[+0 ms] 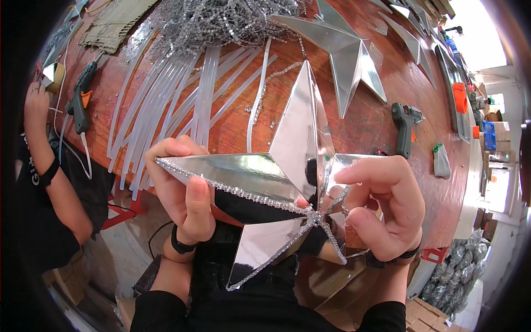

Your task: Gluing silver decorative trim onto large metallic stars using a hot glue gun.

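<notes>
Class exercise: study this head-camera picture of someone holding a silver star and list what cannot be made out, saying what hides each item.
- Silver star, head view: right points covered by the right hand.
- Left hand: palm hidden behind the star's left point.
- Co-worker's hand: what it holds is too small, near the dark rim.
- Far star: upper points cut off by the top edge.

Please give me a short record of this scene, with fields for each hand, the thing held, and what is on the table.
left hand: grips the left arm of the silver star
right hand: pinches the bead trim near the star's centre
star: mirrored, folded, bead trim along its ridges
table: clear glue sticks, two glue guns, more silver stars, bead heap
other person: hand at the left edge
</notes>
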Demonstrator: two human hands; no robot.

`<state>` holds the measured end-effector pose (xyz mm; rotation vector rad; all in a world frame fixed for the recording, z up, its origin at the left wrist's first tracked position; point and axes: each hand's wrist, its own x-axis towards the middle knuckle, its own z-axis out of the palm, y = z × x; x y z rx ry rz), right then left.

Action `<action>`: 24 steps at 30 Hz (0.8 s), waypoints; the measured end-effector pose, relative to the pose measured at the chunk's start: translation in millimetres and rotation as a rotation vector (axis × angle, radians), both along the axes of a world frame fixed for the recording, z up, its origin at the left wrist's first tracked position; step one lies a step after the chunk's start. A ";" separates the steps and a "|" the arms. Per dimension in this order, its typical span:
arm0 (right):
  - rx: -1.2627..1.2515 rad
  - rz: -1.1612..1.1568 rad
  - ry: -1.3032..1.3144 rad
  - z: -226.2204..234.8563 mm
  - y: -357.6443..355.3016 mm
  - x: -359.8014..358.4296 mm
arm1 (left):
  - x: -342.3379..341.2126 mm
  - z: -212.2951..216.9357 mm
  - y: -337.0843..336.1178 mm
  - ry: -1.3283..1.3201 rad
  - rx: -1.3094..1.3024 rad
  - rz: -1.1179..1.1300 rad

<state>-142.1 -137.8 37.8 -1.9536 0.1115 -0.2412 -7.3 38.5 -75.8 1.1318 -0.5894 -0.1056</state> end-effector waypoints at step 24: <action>0.078 -0.072 -0.020 -3.5 2.6 -0.2 | 0.4 2.0 -0.2 -0.025 0.011 0.006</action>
